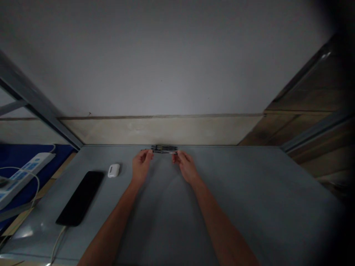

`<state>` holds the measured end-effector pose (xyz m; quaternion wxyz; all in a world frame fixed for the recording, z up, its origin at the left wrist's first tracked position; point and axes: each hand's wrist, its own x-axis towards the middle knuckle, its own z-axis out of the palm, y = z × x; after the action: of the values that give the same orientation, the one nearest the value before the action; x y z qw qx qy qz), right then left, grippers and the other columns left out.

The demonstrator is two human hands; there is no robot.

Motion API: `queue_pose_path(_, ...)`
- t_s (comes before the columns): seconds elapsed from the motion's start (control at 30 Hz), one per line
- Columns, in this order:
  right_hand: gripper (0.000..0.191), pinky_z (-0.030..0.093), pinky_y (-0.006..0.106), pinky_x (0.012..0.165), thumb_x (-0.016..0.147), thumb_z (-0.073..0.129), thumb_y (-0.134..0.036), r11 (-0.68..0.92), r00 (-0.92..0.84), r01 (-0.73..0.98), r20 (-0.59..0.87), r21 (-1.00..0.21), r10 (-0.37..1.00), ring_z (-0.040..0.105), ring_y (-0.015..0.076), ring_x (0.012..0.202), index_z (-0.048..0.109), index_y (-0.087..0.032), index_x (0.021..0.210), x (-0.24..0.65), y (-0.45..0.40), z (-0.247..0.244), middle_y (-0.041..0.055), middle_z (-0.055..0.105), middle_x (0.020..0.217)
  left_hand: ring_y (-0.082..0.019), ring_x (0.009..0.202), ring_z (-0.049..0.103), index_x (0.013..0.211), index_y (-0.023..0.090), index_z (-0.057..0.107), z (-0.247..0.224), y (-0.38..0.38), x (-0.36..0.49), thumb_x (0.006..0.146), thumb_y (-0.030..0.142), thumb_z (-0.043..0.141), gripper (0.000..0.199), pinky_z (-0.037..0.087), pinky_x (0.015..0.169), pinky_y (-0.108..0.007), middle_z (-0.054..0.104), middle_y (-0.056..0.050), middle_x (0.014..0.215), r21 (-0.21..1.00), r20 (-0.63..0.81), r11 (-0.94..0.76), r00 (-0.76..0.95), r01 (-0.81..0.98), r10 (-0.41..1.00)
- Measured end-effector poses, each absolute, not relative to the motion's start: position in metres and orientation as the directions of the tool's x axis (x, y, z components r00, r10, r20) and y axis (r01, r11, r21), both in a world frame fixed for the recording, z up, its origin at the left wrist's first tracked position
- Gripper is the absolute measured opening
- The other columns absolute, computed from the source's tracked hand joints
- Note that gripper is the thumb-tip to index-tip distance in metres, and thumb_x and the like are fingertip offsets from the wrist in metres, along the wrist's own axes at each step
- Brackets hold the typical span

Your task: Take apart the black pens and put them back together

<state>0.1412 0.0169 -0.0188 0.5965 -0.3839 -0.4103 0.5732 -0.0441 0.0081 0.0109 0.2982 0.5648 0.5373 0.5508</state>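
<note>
Bare forearms (123, 218) reach in from the near side, passing to the right of the white earbud case (113, 170) on the grey tabletop (249, 192). Left hand (141, 168) pinches one end of a slim pen (166, 152) between thumb and fingers; right hand (188, 168) grasps the other end likewise.

State of work: a small cluster of dark pens (165, 147) lies close together, to the right of the earbud case and farther back, near the wall. One pen is in hand, just in front of that cluster; whether it touches the others cannot be determined. What is left to do is not established by this view.

Condition: the held pen is thin, straight and dark, with a pale, shiny stretch towards the right hand. Given dim light and distance, these items appear to be pens; their count is unclear.
</note>
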Motion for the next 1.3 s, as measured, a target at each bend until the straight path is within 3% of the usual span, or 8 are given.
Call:
queue_pose_path(0.1,0.039,0.040,0.027,0.064,0.087,0.051,-0.050,0.118,-0.103,-0.070,0.125,-0.991,0.987,0.049,0.0141,0.061,0.056,-0.019,0.064,0.141,0.013,-0.016,-0.0004,0.050,0.059,-0.011,0.059,0.058,0.082,0.014,0.059,0.014,0.008,-0.043,0.088,0.050,0.046,0.039,0.044,0.050,-0.021,0.064,-0.004,0.072,0.970,0.242,-0.229,-0.196,0.084,0.950)
queue_pose_path(0.23,0.038,0.034,0.026,0.057,0.090,0.045,-0.049,0.188,-0.193,0.230,0.145,-0.955,0.970,0.045,0.0138,0.057,0.060,-0.019,0.072,0.136,0.009,-0.012,-0.0016,0.047,0.058,-0.014,0.065,0.063,0.087,0.014,0.057,0.008,0.007,-0.036,0.085,0.049,0.051,0.036,0.046,0.047,-0.020,0.064,-0.006,0.077,0.980,0.198,-0.197,-0.142,0.018,0.970)
queue_pose_path(0.37,0.041,0.032,0.025,0.056,0.091,0.042,-0.049,0.243,-0.268,0.322,0.158,-0.915,0.950,0.047,0.0142,0.059,0.063,-0.018,0.072,0.130,0.006,-0.012,0.0001,0.054,0.063,-0.015,0.069,0.065,0.091,0.015,0.052,0.001,0.007,-0.031,0.083,0.047,0.056,0.033,0.046,0.045,-0.019,0.063,-0.005,0.079,0.983,0.186,-0.185,-0.105,0.014,0.977)
queue_pose_path(0.5,0.047,0.034,0.025,0.055,0.090,0.040,-0.054,0.158,-0.228,0.272,0.096,-0.949,0.969,0.051,0.0153,0.060,0.066,-0.018,0.075,0.130,0.007,-0.015,0.0022,0.057,0.064,-0.016,0.073,0.065,0.089,0.016,0.049,0.004,0.011,-0.037,0.084,0.048,0.053,0.032,0.048,0.048,-0.020,0.066,-0.007,0.084,0.980,0.195,-0.198,-0.114,-0.020,0.974)
queue_pose_path(0.7,0.047,0.038,0.026,0.058,0.090,0.039,-0.055,0.138,-0.154,0.158,0.114,-0.978,0.981,0.052,0.0150,0.061,0.065,-0.019,0.076,0.135,0.011,-0.019,0.0025,0.056,0.065,-0.014,0.062,0.062,0.093,0.015,0.061,0.019,0.027,-0.093,0.081,0.050,0.055,0.037,0.048,0.053,-0.023,0.066,-0.004,0.073,0.917,0.283,-0.150,-0.338,0.370,0.898)
queue_pose_path(0.87,0.045,0.037,0.026,0.057,0.090,0.041,-0.055,0.149,-0.176,0.188,0.116,-0.971,0.978,0.051,0.0146,0.059,0.064,-0.019,0.076,0.134,0.012,-0.019,0.0018,0.055,0.063,-0.019,0.075,0.066,0.090,0.020,0.068,0.020,0.032,-0.129,0.083,0.044,0.054,0.029,0.048,0.071,-0.028,0.071,-0.005,0.078,0.557,0.238,0.060,-0.228,0.829,0.944)
queue_pose_path(1.0,0.046,0.036,0.026,0.056,0.090,0.040,-0.055,0.149,-0.181,0.206,0.112,-0.967,0.977,0.051,0.0150,0.060,0.064,-0.018,0.077,0.134,0.012,-0.019,0.0022,0.055,0.064,-0.022,0.082,0.067,0.090,0.021,0.069,0.017,0.030,-0.129,0.084,0.043,0.053,0.028,0.046,0.073,-0.029,0.072,-0.007,0.085,0.362,0.110,0.126,-0.177,0.923,0.978)
queue_pose_path(1.3,0.042,0.035,0.026,0.056,0.090,0.041,-0.051,0.165,-0.168,0.243,0.126,-0.956,0.978,0.050,0.0146,0.058,0.064,-0.020,0.076,0.133,0.012,-0.022,0.0012,0.056,0.063,-0.027,0.084,0.066,0.087,0.020,0.071,0.012,0.029,-0.120,0.085,0.048,0.049,0.035,0.044,0.069,-0.031,0.072,-0.011,0.086,0.270,0.078,0.177,-0.205,0.946,0.976)
